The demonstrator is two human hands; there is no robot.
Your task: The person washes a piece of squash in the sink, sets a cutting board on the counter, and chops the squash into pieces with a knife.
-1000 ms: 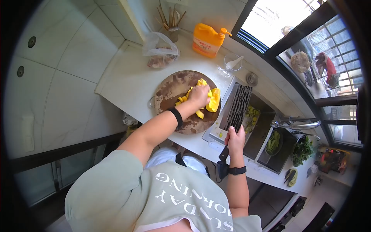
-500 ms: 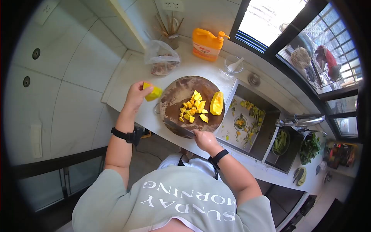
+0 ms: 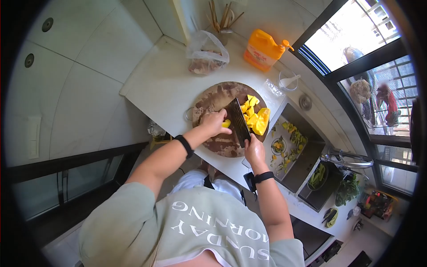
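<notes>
My right hand (image 3: 255,153) grips the handle of a dark-bladed cleaver (image 3: 239,122) above a round wooden chopping board (image 3: 213,94). To the left of the blade, my left hand (image 3: 214,123) is pressed down on the board, its fingers closed on a yellow pumpkin piece (image 3: 226,123) that is mostly covered. Cut pumpkin chunks (image 3: 252,107) lie beyond the blade on the right. Beside them, at the board's right edge, rests a larger pumpkin wedge (image 3: 262,121).
Right of the board is a sink (image 3: 296,167) with peelings scattered in it and a faucet (image 3: 347,159). Behind stand a plastic bag (image 3: 207,55), an orange pump bottle (image 3: 263,50) and a glass bowl (image 3: 288,81) with a white spoon. Leafy greens (image 3: 348,191) lie far right.
My left hand has brought the pumpkin piece from left of the board down onto it. The cleaver has swung upright on the board, between that piece and the chunks, which now sit bunched at the right.
</notes>
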